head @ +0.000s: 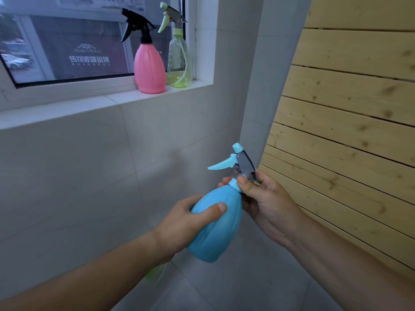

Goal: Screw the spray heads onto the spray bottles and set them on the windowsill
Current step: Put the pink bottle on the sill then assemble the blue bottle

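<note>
Blue spray bottle (215, 223) held in mid-air, below and right of the windowsill (107, 102), well apart from it. Left hand (190, 223) wraps the belly of the bottle, thumb across the front, grip closed on the body. Likely role: keep the body from turning. Right hand (267, 203) sits above the left grip, at the neck; thumb and fingers pinch the collar at the base of the spray head (238, 163), grip narrow and closed on it. This looks like the turning hand, placed at the collar because that is where the thread engages.

Orientation: long axis tilted, base down toward the person, neck up and leaning right. Head sits in line with the neck; trigger lever points left, away from the right grip. Whether the collar is fully seated cannot be told, as the thumb covers the joint.

On the sill: pink bottle (150, 68) with black head and clear green bottle (179, 61) with green head, both upright, just beside each other, heads fitted.

Judgement: third bottle in hand, tightening step, placing on the sill not yet done
</note>
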